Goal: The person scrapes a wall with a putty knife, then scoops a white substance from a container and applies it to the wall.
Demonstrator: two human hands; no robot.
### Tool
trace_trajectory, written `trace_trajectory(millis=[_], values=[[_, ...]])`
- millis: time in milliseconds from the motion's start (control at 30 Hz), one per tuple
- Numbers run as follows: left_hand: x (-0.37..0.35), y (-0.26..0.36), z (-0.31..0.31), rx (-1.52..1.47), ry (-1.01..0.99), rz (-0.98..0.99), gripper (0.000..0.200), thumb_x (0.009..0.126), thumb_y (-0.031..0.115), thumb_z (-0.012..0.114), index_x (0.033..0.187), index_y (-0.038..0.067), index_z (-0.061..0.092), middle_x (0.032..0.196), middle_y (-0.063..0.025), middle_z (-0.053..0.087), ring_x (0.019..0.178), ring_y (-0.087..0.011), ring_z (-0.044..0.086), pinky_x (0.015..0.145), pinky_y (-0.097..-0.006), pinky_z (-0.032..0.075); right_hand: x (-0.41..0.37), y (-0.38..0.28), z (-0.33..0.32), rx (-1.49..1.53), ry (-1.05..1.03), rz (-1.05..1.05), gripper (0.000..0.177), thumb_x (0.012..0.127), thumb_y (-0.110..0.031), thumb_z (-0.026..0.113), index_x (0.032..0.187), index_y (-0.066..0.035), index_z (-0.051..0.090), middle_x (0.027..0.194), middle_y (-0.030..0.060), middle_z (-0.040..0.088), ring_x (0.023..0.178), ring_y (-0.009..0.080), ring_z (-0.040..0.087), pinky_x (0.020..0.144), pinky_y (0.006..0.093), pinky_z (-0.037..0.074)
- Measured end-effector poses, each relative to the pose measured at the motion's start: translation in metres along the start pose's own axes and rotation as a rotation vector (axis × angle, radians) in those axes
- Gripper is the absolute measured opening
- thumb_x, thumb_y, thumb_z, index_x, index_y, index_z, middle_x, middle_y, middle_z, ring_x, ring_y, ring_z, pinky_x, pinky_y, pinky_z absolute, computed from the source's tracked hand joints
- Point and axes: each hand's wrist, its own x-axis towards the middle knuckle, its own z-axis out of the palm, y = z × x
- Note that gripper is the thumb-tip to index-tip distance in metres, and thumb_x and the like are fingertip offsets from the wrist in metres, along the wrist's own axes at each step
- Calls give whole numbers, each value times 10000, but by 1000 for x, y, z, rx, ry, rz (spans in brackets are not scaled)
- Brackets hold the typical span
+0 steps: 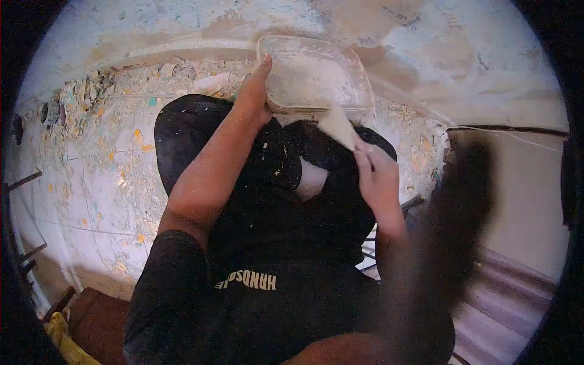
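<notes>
My left hand grips the left side of a clear plastic tub, with the thumb up over its rim. A whitish paste or powder coats the inside of the tub, which sits tilted just beyond my knees. In my right hand is a putty knife, its pale, triangular blade pointing up and left toward the tub's near edge. The fingers close around its narrow end, and the handle is hidden in the grip. The blade's wide end overlaps the tub's near right rim in this view.
Chips of peeled paint and plaster litter the tiled floor along the patchy wall. Dark metal bars stand at the left, above a brown surface. A blurred dark shape crosses the right side, near a ridged mauve surface.
</notes>
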Motion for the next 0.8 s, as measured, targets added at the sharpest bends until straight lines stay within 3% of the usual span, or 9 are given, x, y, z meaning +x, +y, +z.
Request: trace_trajectory(millis=[33, 67, 133, 167, 200, 267, 500, 567, 800], values=[[0, -1, 0, 24, -8, 19, 625, 1026, 443, 497, 1480, 32, 371, 1442, -202, 500, 1285, -375, 531, 1064, -533, 451, -1, 1, -2, 54, 18, 112, 240, 981, -150, 577, 1156, -9, 660, 781, 145, 644, 631, 248, 651, 539, 338, 498], [0, -4, 1, 48, -17, 33, 614, 1025, 426, 510, 1474, 30, 373, 1426, -208, 509, 1279, -371, 535, 1057, -534, 456, -1, 0, -5, 48, 16, 115, 240, 981, -150, 577, 1156, -9, 660, 781, 145, 644, 631, 248, 651, 539, 338, 498], [-3, -16, 5, 54, 8, 65, 574, 1014, 396, 546, 1420, 9, 422, 1316, -194, 569, 1170, -342, 599, 982, -489, 505, 6, -10, -10, 543, -78, 758, 230, 1022, -184, 531, 1118, -6, 642, 740, 83, 615, 528, 172, 593, 464, 277, 445], [-5, -22, 7, 61, 37, 104, 535, 1004, 366, 582, 1366, -12, 471, 1206, -181, 629, 1062, -313, 664, 907, -443, 554, 7, -10, -1, 735, 5, 725, 253, 1053, -244, 481, 1076, -25, 605, 715, 45, 570, 459, 140, 531, 415, 241, 402], [-10, -27, 11, 64, 30, 99, 535, 1004, 366, 582, 1366, -12, 471, 1206, -181, 629, 1062, -313, 664, 907, -443, 554, 8, -11, 5, 733, 13, 728, 253, 1053, -244, 481, 1076, -25, 605, 715, 45, 570, 459, 140, 531, 415, 241, 402], [-19, -34, 15, 133, 34, 231, 522, 1004, 352, 589, 1354, -18, 472, 1176, -172, 629, 1029, -283, 661, 875, -425, 555, 9, -13, 16, 1133, 59, 930, 271, 1061, -278, 457, 1057, -37, 580, 700, 53, 565, 448, 149, 526, 399, 266, 414], [-14, -39, 6, 19, 9, 300, 487, 1016, 355, 566, 1328, -7, 476, 1203, -160, 603, 1063, -277, 636, 872, -428, 549, 8, -2, 33, 1116, 37, 1087, 254, 1066, -301, 438, 1050, -73, 548, 667, 29, 520, 426, 136, 471, 380, 281, 386], [-9, -41, -2, 21, 21, 215, 634, 1016, 456, 519, 1433, -4, 391, 1353, -184, 542, 1223, -344, 563, 1051, -488, 456, 7, 3, 32, 1157, 21, 1119, 260, 1066, -307, 440, 1043, -73, 552, 663, 25, 513, 424, 130, 458, 379, 276, 376], [-23, -27, 22, -85, 33, 176, 604, 1037, 443, 467, 1467, 29, 373, 1411, -186, 514, 1287, -360, 521, 1077, -501, 436, -3, 13, 25, 1097, -23, 1181, 250, 1057, -308, 472, 994, -77, 545, 638, 12, 487, 404, 107, 414, 361, 254, 335]])
